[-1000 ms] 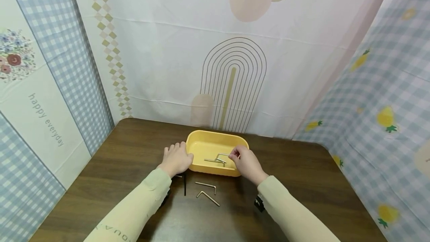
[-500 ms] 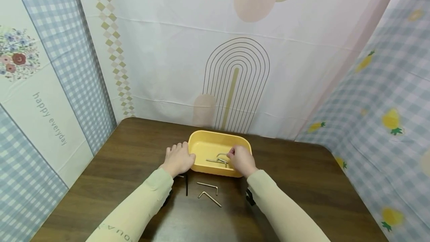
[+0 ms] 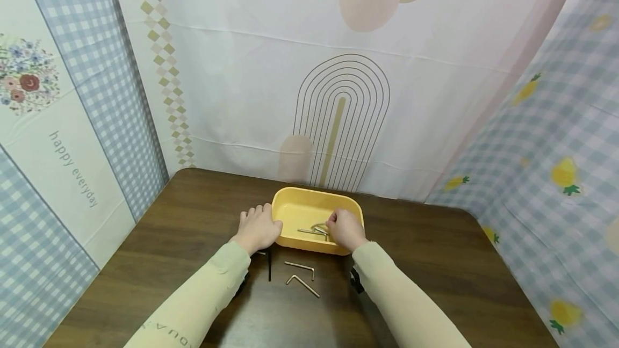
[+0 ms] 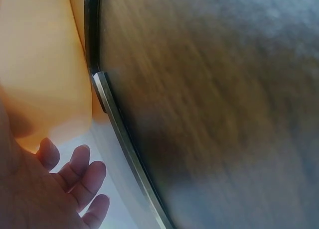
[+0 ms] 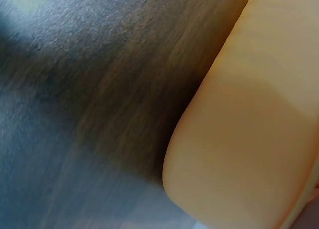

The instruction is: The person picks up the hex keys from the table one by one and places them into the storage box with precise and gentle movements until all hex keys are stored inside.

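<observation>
In the head view a yellow tray point(image 3: 316, 247) holds several L-shaped metal keys point(image 3: 309, 231). My right hand point(image 3: 347, 228) reaches over the tray's right front rim and pinches one metal key point(image 3: 319, 224) near the others. At the tray's left end, my left hand point(image 3: 258, 228) rests against the rim with its fingers extended. The left wrist view shows the left hand's loosely bent fingers point(image 4: 88, 181) beside the tray wall point(image 4: 45, 64). Only the tray's outer wall point(image 5: 244, 139) and a sliver of the hand fill the right side of the right wrist view.
Two L-shaped metal keys point(image 3: 300, 266) point(image 3: 306, 285) lie on the dark wooden table point(image 3: 435, 262) in front of the tray. A black key point(image 3: 270, 266) and a metal one lie by the left wrist. Patterned cloths hang behind and at both sides.
My right hand has moved slightly left and lower over the tray, and the pinched key is now closer to the other keys. The left hand stays at the tray's left end.
</observation>
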A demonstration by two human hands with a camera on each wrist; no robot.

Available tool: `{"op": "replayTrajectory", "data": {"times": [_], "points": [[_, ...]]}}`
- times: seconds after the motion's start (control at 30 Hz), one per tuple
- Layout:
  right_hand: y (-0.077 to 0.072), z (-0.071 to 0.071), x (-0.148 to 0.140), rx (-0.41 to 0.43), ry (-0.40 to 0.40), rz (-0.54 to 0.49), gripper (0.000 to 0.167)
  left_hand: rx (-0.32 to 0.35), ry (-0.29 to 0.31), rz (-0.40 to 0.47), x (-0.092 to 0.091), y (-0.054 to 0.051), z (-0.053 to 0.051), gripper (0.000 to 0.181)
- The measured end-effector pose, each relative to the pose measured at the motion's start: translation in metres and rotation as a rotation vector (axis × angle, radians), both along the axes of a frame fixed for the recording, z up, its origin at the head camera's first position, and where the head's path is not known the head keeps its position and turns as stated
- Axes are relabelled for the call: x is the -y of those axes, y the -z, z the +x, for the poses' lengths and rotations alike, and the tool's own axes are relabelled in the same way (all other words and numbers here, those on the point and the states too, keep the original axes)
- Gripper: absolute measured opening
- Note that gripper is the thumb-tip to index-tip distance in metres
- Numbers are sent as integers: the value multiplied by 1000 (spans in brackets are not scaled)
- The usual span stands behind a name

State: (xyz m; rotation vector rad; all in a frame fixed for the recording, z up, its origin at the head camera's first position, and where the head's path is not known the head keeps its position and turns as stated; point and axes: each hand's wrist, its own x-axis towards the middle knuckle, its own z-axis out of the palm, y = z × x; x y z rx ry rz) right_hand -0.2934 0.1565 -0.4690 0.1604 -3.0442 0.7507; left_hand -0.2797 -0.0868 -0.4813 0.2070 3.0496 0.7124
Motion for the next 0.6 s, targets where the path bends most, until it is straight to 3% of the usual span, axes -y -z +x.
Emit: {"op": "replayTrajectory", "data": {"times": [0.4,0.6], "points": [[-7,6,-3,-60,6,-15,9,-8,1,-20,1,1,-2,44],[-16,23,-7,-150,-91,-123,21,-4,3,-23,0,-1,-1,45]]}}
